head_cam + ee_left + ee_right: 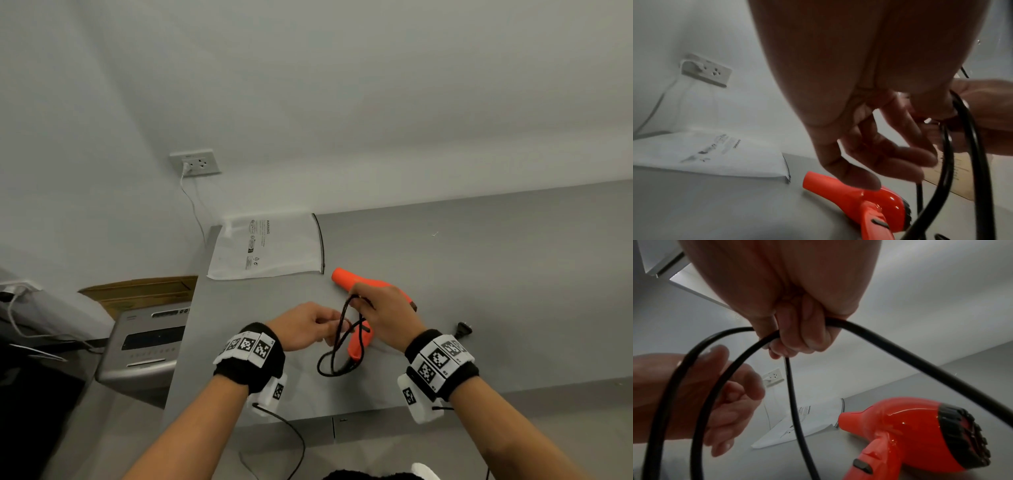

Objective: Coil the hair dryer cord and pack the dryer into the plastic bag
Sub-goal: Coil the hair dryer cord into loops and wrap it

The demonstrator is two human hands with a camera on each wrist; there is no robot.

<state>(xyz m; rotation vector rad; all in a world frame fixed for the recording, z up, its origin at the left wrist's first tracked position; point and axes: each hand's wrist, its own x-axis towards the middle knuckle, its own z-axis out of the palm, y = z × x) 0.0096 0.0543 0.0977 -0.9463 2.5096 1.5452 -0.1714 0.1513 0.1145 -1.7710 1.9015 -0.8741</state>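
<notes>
An orange hair dryer lies on the grey table, nozzle towards the plastic bag, which lies flat at the table's far left. My right hand grips loops of the black cord above the dryer. The loops hang down onto the table. My left hand sits just left of the loops, fingers loosely curled, thumb and fingers apart. The plug lies on the table to the right.
A wall socket with a white cable plugged in sits above the table's left end. Left of the table stand a grey machine and a cardboard box. The table's front edge runs just below my wrists.
</notes>
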